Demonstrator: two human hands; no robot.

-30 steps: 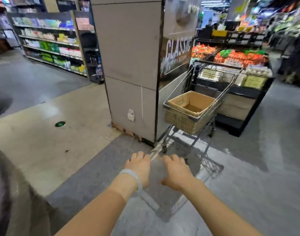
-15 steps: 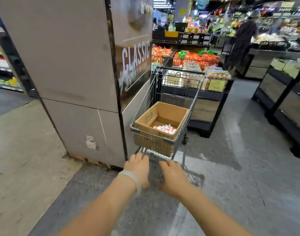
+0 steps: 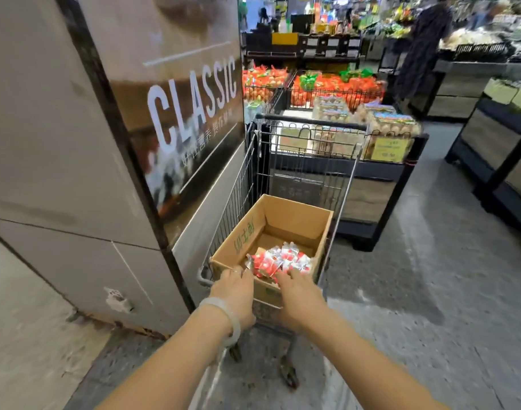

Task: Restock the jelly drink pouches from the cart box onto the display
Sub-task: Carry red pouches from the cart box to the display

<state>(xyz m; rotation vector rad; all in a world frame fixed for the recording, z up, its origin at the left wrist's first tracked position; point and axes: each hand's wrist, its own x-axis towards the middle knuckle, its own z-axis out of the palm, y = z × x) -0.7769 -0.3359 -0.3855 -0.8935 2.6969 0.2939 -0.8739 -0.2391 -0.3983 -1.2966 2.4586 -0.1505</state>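
Note:
A brown cardboard box [image 3: 294,223] sits in a small wire shopping cart [image 3: 346,184] straight ahead of me. Several red-and-white jelly drink pouches [image 3: 278,260] lie heaped at the box's near end. My left hand [image 3: 235,294], a pale bracelet on its wrist, reaches over the near left rim of the box. Beside it, my right hand [image 3: 297,297] stretches over the near rim with its fingertips at the pouches. Neither hand plainly holds anything.
A grey pillar [image 3: 61,143] with a "CLASSIC" poster [image 3: 191,99] stands close on the cart's left. Beyond the cart is a black display stand [image 3: 371,179] with egg cartons and red-netted goods. A person [image 3: 422,45] stands far right. More black stands [image 3: 496,149] line the right.
I have walked up to the cart, which now fills the middle of the view. Both hands have gone from hanging in front of me to reaching over the box's near rim.

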